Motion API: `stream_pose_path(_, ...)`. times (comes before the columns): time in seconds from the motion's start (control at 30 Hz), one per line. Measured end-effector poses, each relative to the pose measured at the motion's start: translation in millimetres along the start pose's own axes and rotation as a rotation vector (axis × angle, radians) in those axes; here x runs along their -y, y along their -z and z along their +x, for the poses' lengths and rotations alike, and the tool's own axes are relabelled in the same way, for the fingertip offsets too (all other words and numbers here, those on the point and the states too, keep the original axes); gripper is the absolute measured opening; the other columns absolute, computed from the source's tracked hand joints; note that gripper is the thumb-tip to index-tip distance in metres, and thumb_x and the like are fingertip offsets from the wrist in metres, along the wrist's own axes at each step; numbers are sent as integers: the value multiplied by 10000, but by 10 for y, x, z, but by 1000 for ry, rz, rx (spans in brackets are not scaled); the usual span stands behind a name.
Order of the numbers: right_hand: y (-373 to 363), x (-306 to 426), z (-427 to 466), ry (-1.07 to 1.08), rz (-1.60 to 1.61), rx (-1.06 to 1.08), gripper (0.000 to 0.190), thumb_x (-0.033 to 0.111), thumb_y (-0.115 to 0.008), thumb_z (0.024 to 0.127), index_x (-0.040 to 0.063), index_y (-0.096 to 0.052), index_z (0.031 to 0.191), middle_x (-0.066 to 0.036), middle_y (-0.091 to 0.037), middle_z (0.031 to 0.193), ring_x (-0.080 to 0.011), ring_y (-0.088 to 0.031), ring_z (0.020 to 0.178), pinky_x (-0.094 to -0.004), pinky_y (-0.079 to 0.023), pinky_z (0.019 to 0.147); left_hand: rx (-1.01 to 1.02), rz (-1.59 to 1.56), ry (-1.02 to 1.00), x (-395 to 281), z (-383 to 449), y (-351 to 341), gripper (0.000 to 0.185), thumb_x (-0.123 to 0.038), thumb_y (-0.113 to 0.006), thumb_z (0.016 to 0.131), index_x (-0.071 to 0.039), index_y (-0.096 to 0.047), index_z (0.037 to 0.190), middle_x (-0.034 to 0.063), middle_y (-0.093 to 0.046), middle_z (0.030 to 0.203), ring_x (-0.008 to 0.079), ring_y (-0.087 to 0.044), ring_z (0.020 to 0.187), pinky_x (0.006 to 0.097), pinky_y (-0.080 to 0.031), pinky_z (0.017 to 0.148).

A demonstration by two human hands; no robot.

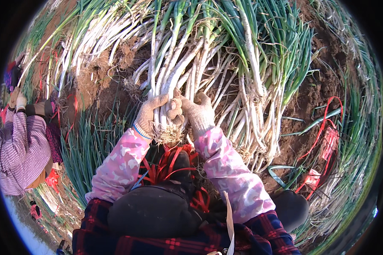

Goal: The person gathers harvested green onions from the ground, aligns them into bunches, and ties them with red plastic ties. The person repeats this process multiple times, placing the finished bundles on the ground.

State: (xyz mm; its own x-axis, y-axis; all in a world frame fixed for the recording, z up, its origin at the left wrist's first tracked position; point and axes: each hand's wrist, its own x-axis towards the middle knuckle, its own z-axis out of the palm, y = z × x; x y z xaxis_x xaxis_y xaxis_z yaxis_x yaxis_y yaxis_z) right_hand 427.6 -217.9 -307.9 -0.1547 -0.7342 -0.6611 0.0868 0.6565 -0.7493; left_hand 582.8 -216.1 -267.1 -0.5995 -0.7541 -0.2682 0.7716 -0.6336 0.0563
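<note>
Both of my hands wear tan knitted gloves. My left hand [151,113] is closed around the white stalks of a small bunch of green onions [166,76], just above its roots. The roots [169,135] hang below the fingers, and the leaves lie away from me on the pile. At the right side of the same bunch, my right hand [194,110] has its fingers bent against the stalks; whether it grips any is unclear. Loose green onions [252,121] lie to the right of my hands. Red plastic ties [175,164] are gathered below the roots, by my legs.
A co-worker in a checked shirt [28,146] bends over onions at the far left. Green leaves [92,153] spread at my left. Bundles of red ties [328,143] rest on the brown soil [295,137] at the right. More onions [99,35] lie ahead.
</note>
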Motion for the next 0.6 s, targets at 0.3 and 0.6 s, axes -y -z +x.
stream_pose_path(0.3,539,31,-100,356,-520,-275,676,121,-764,719,-22,-571,1351,-176,-665,1148,-274,-689,957,-368,-559,866,-297,725,-227,-243,-69,-447,345,-143,-672,864,43,-594,1144,78,-572,772,187,-551,597,286,-422,547)
stream_pose_path(0.6,1036,47,-86,308,-548,-404,522,66,-637,788,37,-598,1307,-216,-646,1121,-343,-679,983,-411,-541,908,-18,426,-218,-1054,-484,-862,445,-219,-529,1058,82,-461,1378,-8,-511,859,59,-425,597,288,-422,606)
